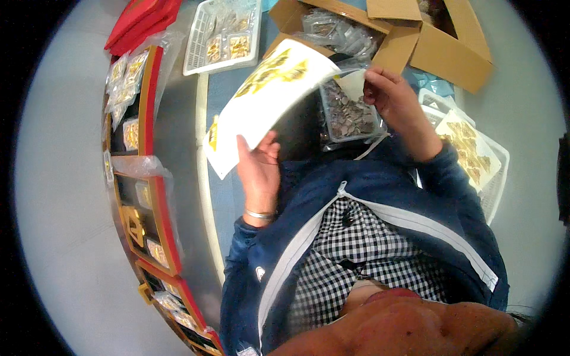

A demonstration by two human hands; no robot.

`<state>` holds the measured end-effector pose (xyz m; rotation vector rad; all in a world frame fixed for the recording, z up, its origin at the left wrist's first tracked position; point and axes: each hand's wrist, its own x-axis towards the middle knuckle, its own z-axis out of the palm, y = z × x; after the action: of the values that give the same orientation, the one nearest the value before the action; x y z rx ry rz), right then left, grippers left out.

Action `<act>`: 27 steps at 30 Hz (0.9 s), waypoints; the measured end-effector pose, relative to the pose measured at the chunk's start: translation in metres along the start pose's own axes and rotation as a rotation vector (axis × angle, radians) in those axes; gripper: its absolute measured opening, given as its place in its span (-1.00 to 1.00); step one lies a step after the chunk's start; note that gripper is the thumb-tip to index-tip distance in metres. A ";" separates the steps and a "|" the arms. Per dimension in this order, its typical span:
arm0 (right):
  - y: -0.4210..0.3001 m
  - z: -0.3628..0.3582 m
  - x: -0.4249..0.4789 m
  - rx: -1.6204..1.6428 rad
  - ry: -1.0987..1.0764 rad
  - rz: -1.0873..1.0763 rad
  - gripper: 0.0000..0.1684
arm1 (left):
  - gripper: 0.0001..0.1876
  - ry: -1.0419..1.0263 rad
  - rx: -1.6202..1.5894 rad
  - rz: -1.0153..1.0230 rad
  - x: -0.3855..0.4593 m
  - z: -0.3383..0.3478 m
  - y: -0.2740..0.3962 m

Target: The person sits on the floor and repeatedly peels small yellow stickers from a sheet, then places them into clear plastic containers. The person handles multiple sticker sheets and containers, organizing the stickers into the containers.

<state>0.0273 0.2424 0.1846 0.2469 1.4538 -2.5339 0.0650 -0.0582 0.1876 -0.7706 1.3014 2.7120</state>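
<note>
A white printed sheet [285, 93] with gold-brown pictures curves up in front of me. My left hand [260, 167] is at its lower edge, the thumb over the sheet and the fingers beyond the edge; whether it grips is not clear. My right hand [396, 98] has its thumb and fingers pinched together near the sheet's upper right corner, where a thin clear strip or film runs to the fingertips. Below and left of that hand stands a clear plastic tub [349, 115] of small dark brown flat pieces, with a pale card in it.
White basket [189, 58] with bagged pieces, upper left. Open cardboard boxes [449, 66] at the top, one with clear bags [338, 33]. Another white basket [501, 178] at right bears a printed sheet [467, 147]. Red-edged framed trays [171, 227] line the left; red fabric [142, 24] lies above.
</note>
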 end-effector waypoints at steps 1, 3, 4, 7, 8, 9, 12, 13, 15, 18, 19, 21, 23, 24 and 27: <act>-0.013 -0.002 -0.001 -0.146 -0.028 0.005 -0.79 | -0.60 0.022 0.006 0.014 0.004 -0.002 0.005; -0.050 -0.002 0.000 -0.515 -0.116 -0.009 -0.72 | -0.56 0.039 -0.076 -0.032 0.022 0.002 0.008; -0.065 -0.001 0.005 -0.657 -0.194 -0.022 -0.73 | -0.55 -0.052 -0.100 -0.095 0.035 -0.009 0.009; -0.082 0.000 0.023 -0.824 -0.501 0.052 -0.74 | -0.53 -0.090 -0.079 -0.090 0.044 0.009 0.008; -0.080 -0.003 0.030 -0.879 -0.630 0.061 -0.74 | -0.53 -0.069 -0.059 -0.060 0.044 0.021 0.006; -0.078 -0.002 0.037 -0.927 -0.770 0.068 -0.75 | -0.53 -0.082 -0.067 -0.069 0.047 0.023 0.003; -0.071 0.005 0.049 -1.147 -0.933 -0.009 -0.79 | -0.54 -0.120 -0.097 -0.099 0.051 0.023 -0.008; -0.067 0.005 0.052 -1.201 -0.975 -0.027 -0.80 | -0.54 -0.107 -0.076 -0.080 0.049 0.026 -0.011; -0.056 -0.001 0.055 -1.238 -0.962 -0.027 -0.81 | -0.54 -0.081 -0.032 -0.041 0.042 0.036 -0.015; -0.048 -0.005 0.059 -1.255 -0.951 0.000 -0.81 | -0.51 -0.101 0.035 -0.068 0.034 0.048 -0.018; -0.046 -0.005 0.061 -1.254 -0.951 0.010 -0.81 | -0.50 -0.115 0.049 -0.082 0.031 0.050 -0.021; -0.040 -0.012 0.064 -1.256 -0.941 0.032 -0.81 | -0.42 -0.173 0.102 -0.132 0.029 0.061 -0.031; -0.038 -0.016 0.064 -1.253 -0.927 0.052 -0.81 | -0.43 -0.184 0.092 -0.218 0.024 0.085 -0.038; -0.036 -0.016 0.064 -1.246 -0.922 0.057 -0.81 | -0.36 -0.216 0.090 -0.227 0.024 0.090 -0.043; -0.031 -0.021 0.064 -1.284 -0.901 0.069 -0.80 | -0.41 -0.269 0.087 -0.276 0.033 0.099 -0.065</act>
<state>-0.0415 0.2696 0.1845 -0.8670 2.0745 -0.9163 0.0098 0.0514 0.1780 -0.5115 1.1494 2.4234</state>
